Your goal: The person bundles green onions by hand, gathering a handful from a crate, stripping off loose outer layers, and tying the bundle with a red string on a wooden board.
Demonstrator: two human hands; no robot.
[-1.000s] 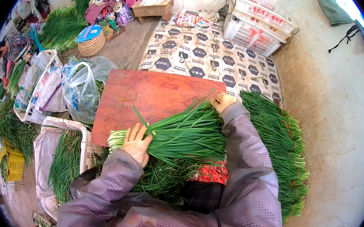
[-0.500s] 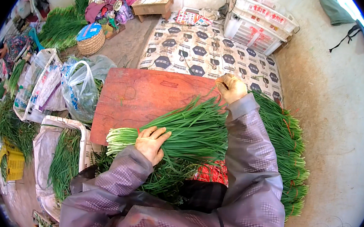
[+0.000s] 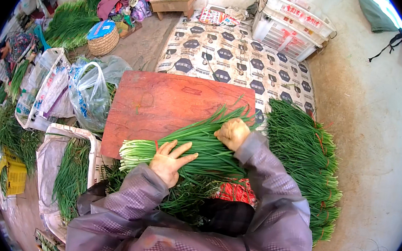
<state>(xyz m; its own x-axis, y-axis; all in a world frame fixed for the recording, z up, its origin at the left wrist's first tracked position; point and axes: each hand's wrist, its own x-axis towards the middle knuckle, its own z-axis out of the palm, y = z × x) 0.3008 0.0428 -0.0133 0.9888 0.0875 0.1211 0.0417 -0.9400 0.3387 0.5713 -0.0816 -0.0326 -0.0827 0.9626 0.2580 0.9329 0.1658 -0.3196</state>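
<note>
A thick bunch of garlic chives point(image 3: 208, 148) lies slantwise over the front of a red-brown wooden board point(image 3: 165, 98). Its pale stem ends point left, and a red tie point(image 3: 156, 145) circles it near them. My left hand point(image 3: 171, 162) rests on the bunch just right of the tie, open, its fingers spread. Toward the leafy end my right hand point(image 3: 233, 134) is closed, with curled fingers among the leaves; its fingertips are partly hidden. Below the board's front edge, loose chives point(image 3: 182, 198) lie near my lap beside a heap of red ties point(image 3: 237, 191).
Tied chive bunches point(image 3: 299, 159) are stacked along my right side. At left are a white crate point(image 3: 47, 159) with chives, a clear plastic bag point(image 3: 87, 95) and a lidded woven basket point(image 3: 103, 43). White crates point(image 3: 290, 32) and a small wooden stool point(image 3: 174, 1) stand beyond.
My right hand has come down and left from the board's far right corner onto the leaves. The fingers of my left hand have spread wider on the bunch.
</note>
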